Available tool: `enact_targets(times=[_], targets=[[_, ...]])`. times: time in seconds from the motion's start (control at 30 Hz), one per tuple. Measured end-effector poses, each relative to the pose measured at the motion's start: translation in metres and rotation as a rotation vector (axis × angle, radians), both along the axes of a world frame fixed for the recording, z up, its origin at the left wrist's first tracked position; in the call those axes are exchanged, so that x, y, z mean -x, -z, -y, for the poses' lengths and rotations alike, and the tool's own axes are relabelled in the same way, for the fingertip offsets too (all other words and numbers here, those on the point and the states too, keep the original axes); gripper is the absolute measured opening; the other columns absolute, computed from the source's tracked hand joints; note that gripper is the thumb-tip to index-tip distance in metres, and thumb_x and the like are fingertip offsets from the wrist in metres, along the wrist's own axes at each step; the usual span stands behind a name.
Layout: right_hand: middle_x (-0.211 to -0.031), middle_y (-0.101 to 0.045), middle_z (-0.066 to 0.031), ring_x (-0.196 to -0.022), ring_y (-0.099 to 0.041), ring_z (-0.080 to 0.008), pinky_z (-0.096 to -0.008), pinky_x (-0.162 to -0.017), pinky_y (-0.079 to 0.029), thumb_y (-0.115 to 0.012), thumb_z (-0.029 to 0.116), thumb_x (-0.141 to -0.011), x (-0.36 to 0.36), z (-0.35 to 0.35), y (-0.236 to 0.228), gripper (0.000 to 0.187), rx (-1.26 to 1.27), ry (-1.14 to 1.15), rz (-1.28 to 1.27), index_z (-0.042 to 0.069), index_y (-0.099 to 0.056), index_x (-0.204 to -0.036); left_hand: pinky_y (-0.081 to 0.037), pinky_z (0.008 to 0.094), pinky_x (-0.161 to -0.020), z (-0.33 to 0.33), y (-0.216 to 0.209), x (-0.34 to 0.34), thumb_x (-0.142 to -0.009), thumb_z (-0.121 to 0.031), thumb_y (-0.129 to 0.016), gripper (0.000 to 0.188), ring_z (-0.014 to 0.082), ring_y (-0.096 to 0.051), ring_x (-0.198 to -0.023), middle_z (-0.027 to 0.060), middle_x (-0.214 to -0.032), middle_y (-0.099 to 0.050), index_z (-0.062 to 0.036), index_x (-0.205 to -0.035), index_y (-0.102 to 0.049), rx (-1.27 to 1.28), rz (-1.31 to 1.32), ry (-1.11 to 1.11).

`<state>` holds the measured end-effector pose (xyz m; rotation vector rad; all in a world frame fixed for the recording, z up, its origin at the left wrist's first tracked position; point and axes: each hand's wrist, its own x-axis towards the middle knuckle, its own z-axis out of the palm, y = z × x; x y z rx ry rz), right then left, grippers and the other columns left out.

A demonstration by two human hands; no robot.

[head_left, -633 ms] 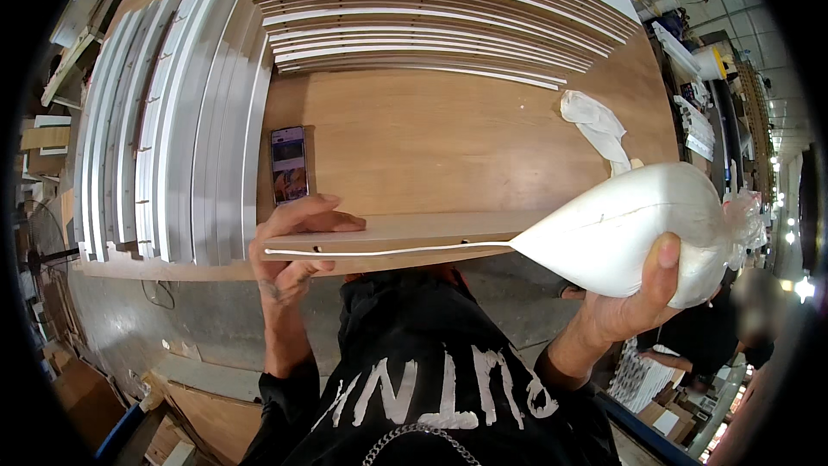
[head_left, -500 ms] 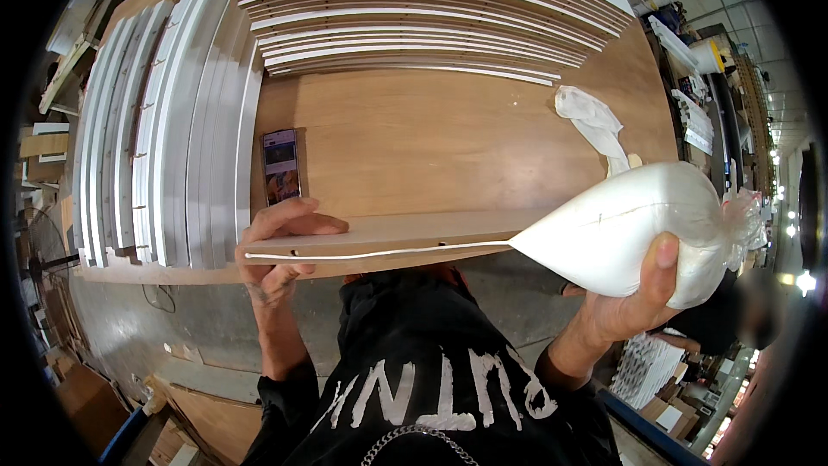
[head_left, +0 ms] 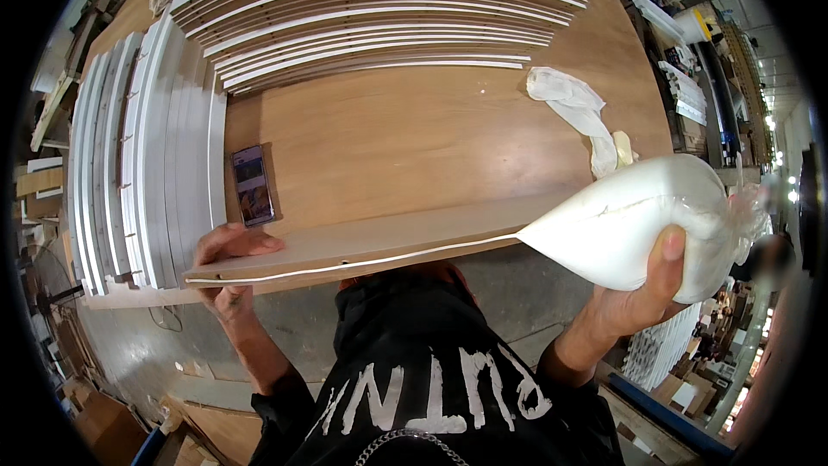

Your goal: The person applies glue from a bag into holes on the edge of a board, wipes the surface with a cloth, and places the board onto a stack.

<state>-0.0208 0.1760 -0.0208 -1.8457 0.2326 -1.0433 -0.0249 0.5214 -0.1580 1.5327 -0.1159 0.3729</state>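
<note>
Right hand (head_left: 642, 293) squeezes white glue bag (head_left: 630, 224), apparently beading panel edge (head_left: 362, 250); left hand (head_left: 226, 269) clamps it.

Lit phone screen (head_left: 253, 185) flat on table, left

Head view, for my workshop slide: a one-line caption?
Right hand squeezes a white glue bag along a board's edge; left hand steadies it.

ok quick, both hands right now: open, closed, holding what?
Left hand: closed on the left end of the wooden board, steadying it.
Right hand: closed around the white glue bag, its tip on the board's edge.
</note>
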Motion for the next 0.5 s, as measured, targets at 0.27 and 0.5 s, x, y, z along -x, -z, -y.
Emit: enact_targets(times=[0.27,0.5], targets=[[-0.127,-0.046,-0.0245,-0.107,-0.056,-0.0315,-0.0422,-0.087,-0.052,-0.067,0.032,-0.071,0.0,0.032,-0.006,0.095,0.001,0.089,0.067,-0.001,-0.021,-0.148,-0.05,0.0395,-0.08,-0.007,0.013,0.003,-0.078,-0.065,-0.064,0.078,0.0207,-0.062,-0.075,0.0078,-0.077,-0.064,0.0009,-0.12,-0.054,-0.105,0.021,-0.055],[-0.133,-0.042,-0.0257,-0.112,-0.053,-0.0331,-0.0426,-0.09,-0.05,-0.07,0.032,-0.066,0.0,0.057,-0.009,0.102,-0.045,0.169,0.09,-0.001,-0.019,-0.149,-0.051,0.0358,-0.077,-0.011,0.019,0.006,-0.075,-0.058,-0.072,0.075,0.0196,-0.06,-0.071,0.0113,-0.08,-0.062,-0.0012,-0.12,-0.054,0.11,-0.008,-0.055]])
